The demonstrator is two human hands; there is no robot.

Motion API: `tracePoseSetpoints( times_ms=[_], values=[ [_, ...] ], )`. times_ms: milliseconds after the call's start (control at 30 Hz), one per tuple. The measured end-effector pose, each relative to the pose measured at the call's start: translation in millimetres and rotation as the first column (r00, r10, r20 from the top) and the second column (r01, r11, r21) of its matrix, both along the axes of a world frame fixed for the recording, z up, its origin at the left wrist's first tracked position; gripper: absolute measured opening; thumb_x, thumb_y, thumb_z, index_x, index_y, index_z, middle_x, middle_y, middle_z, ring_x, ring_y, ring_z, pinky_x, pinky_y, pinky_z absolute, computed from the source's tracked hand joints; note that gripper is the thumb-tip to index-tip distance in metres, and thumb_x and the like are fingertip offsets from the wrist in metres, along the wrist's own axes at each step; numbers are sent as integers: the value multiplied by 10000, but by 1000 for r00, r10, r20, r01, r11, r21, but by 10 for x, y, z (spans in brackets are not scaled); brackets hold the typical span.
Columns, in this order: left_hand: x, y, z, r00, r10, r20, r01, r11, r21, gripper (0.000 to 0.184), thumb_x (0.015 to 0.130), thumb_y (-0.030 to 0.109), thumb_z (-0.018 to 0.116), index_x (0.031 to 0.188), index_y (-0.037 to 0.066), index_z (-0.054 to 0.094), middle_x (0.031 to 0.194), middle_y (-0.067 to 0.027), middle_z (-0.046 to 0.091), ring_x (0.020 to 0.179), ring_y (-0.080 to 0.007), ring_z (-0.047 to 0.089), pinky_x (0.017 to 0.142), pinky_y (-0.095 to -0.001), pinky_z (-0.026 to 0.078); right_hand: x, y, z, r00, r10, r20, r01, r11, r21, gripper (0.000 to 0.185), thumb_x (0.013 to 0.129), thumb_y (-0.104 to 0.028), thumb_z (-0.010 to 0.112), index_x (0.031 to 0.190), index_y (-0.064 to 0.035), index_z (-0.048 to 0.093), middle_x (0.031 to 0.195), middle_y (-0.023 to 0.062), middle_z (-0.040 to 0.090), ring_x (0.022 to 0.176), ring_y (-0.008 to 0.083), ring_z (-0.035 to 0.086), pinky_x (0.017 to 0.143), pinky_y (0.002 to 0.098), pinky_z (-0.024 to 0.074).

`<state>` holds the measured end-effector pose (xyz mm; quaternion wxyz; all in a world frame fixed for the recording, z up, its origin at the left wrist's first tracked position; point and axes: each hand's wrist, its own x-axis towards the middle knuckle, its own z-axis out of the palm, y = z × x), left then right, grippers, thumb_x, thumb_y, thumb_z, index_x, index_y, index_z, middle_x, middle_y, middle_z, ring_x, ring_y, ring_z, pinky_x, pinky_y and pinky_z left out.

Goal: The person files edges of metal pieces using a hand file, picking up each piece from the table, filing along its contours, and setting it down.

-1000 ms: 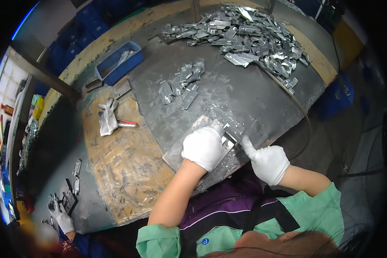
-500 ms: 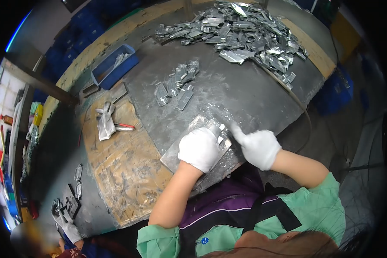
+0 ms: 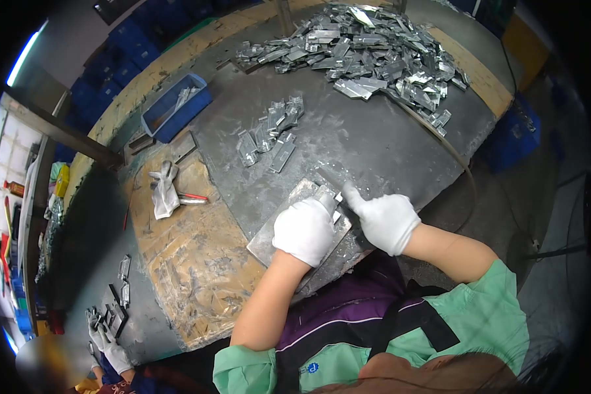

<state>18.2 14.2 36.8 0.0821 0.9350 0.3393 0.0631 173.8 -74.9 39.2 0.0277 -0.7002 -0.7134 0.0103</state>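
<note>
My left hand (image 3: 303, 231), in a white glove, is closed over a small silvery metal piece (image 3: 323, 195) and presses it on a flat metal plate (image 3: 269, 241) at the table's front edge. Just right of it, my right hand (image 3: 389, 223), also gloved, is closed round a dark flat tool that looks like a file (image 3: 331, 176). Its index finger lies along the tool, whose far end points up and left past the piece. Most of the tool's rear and much of the piece are hidden by the gloves. Bright shavings are scattered around the plate.
Beyond lie several loose metal pieces (image 3: 282, 152) and a large heap of them (image 3: 374, 52). A blue bin (image 3: 177, 108) stands at the back left. On brown cardboard (image 3: 190, 276) rest a white glove (image 3: 165, 190) and a red-handled tool (image 3: 194, 198). A co-worker's gloved hands (image 3: 113, 348) work at lower left.
My right hand has moved left with the tool, closer to the metal piece. My left hand stays in place. The co-worker's hands have shifted slightly.
</note>
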Motion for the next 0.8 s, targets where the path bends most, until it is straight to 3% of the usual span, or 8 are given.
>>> tracePoseSetpoints(
  times_ms=[200,267,333,367,433,467,633,800],
  values=[
    [-18,22,-30,997,-41,61,40,999,12,166,881,178,475,907,68,596,751,-159,646,689,-329,655,610,-434,522,148,-334,0,999,34,-6,-34,969,-243,585,780,-113,498,1352,-27,412,542,128,607,485,298,623,453,426,487],
    [-8,-19,44,1000,-12,8,12,1000,2,173,887,189,475,909,69,598,753,-159,647,690,-330,655,611,-433,523,105,-264,-1,999,27,23,-21,976,-215,593,781,-109,503,1359,-22,404,547,123,609,483,295,620,456,423,487],
    [-11,0,46,1000,-4,9,4,1000,-8,169,885,189,481,907,67,596,746,-157,644,687,-328,656,608,-436,522,86,-218,-71,999,-28,-43,25,997,-72,590,787,-104,511,1360,-18,400,540,112,598,472,300,608,455,422,485],
    [15,12,75,995,38,-91,-48,993,-111,166,824,199,583,940,80,589,814,-155,639,768,-319,645,683,-424,521,85,-270,-16,994,-50,-100,53,998,24,588,794,-101,521,1363,-21,397,534,105,587,452,302,589,447,419,480],
    [3,10,66,997,34,-75,-42,994,-102,170,825,197,582,946,77,587,813,-156,639,765,-320,644,685,-423,522,116,-351,84,997,15,-78,-6,993,116,555,802,-97,520,1346,-34,430,522,103,578,439,298,579,448,418,480],
    [4,6,62,998,16,-59,-21,997,-80,174,826,195,581,951,74,585,813,-157,638,762,-322,644,686,-423,523,127,-332,141,997,64,-49,-67,996,-65,554,792,-96,520,1339,-46,446,508,92,574,433,285,580,438,406,474],
    [4,-12,41,1000,-1,-17,1,1000,28,159,881,177,475,901,69,590,730,-149,640,681,-316,655,586,-423,522,68,18,-94,998,57,0,-57,994,93,611,762,-94,512,1364,-50,417,531,86,597,448,270,597,451,395,480],
    [-17,9,29,1000,0,11,0,1000,-3,158,869,179,485,903,71,596,738,-147,641,691,-311,657,594,-424,523,103,-251,97,1000,23,3,-22,995,-101,588,761,-101,520,1338,-34,432,507,83,571,430,270,583,426,398,463]
  ],
)
